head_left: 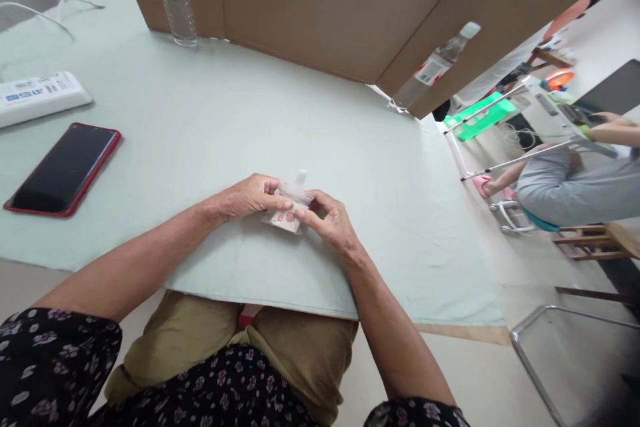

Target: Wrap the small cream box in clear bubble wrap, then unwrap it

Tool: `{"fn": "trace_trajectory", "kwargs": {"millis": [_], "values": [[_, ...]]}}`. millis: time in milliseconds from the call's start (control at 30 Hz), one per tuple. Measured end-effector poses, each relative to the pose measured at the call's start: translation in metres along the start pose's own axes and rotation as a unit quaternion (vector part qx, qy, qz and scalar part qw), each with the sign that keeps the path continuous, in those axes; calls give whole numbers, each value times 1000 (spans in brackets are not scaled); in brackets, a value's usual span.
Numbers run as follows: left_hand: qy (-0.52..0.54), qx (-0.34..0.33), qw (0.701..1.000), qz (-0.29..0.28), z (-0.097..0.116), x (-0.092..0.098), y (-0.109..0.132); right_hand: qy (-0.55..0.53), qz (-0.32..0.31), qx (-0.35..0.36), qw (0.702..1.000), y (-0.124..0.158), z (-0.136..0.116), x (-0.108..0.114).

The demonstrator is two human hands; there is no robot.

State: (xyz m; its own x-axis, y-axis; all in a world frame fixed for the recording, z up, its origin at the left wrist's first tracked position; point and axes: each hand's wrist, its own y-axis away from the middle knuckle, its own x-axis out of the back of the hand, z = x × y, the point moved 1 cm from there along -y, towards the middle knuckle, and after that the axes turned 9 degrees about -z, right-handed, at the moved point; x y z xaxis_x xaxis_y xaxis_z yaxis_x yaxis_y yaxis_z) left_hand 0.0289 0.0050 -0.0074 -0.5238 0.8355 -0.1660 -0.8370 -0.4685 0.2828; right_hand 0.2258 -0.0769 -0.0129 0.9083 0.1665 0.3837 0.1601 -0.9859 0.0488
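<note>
Both hands meet over a small pale box [284, 220] with reddish print, near the front of the table. A thin, whitish, see-through plastic wrapping [295, 192] bunches at its upper side, and a bit of it sticks up. My left hand [254, 197] pinches the box and wrapping from the left, thumb on top. From the right, my right hand [327, 217] pinches them with thumb and bent fingers. The thumbs nearly touch. What the box holds is hidden.
A phone [63, 167] in a red case and a white power strip [43, 99] lie at left. Water bottles [180, 13] [430, 73] stand against a cardboard panel [310, 7] at the back. At right, a seated person [575, 180] is beside a small white table [545, 113].
</note>
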Motion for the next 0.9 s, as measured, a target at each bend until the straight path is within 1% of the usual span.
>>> {"fn": "trace_trajectory", "kwargs": {"millis": [133, 200, 300, 367, 467, 533, 600, 767, 900], "values": [[-6, 1, 1000, -25, -1, 1, -1, -92, 20, -17, 995, -5, 1, 2], [-12, 3, 1000, -26, -1, 1, -1, -130, 28, -20, 991, -12, -1, 1], [-38, 0, 999, -28, -1, 0, 0, -169, 23, -26, 985, -24, -6, -3], [-71, -8, 997, -34, 1, -2, 2, -182, 37, -20, 982, -31, -9, -6], [-147, -25, 989, -15, 4, -1, 4, -198, 73, -9, 977, -36, -9, -12], [-193, -35, 981, 9, 6, 0, 5, -205, 81, -15, 975, -37, -9, -14], [-216, -40, 975, 25, 7, 1, 5, -203, 85, -21, 975, -36, -9, -14], [-212, -41, 975, 45, 6, 2, 4, -185, 80, -16, 979, -31, -11, -12], [-193, -46, 978, 58, 3, -1, 3, -144, 91, -6, 985, -24, -12, -13]]}}
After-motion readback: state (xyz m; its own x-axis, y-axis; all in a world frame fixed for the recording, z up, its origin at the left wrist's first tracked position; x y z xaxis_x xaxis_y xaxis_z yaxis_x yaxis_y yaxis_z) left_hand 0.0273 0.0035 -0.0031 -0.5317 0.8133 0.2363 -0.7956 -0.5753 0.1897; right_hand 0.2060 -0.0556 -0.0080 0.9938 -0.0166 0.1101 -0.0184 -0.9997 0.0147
